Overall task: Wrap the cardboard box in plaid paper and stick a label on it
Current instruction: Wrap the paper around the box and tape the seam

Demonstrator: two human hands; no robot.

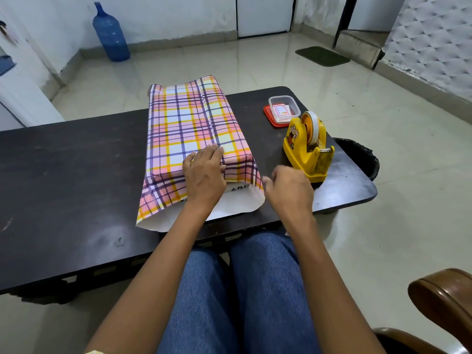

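Note:
A long box wrapped in pink, yellow and purple plaid paper (189,118) lies lengthwise on the dark table (76,175). The paper's near end hangs open, and a strip of the cardboard box (238,188) with printed letters shows inside it. My left hand (204,175) presses flat on the near top of the box, over the paper seam. Hovering just right of the box, my right hand (288,190) has its fingers loosely curled and holds nothing I can see. It sits close to the base of the yellow tape dispenser (307,149).
A clear plastic tub with labels (283,107) sits on its red lid behind the dispenser. A black bin (362,154) stands off the table's right edge. A blue water jug (109,34) stands by the far wall, and a brown chair arm (444,297) is at lower right.

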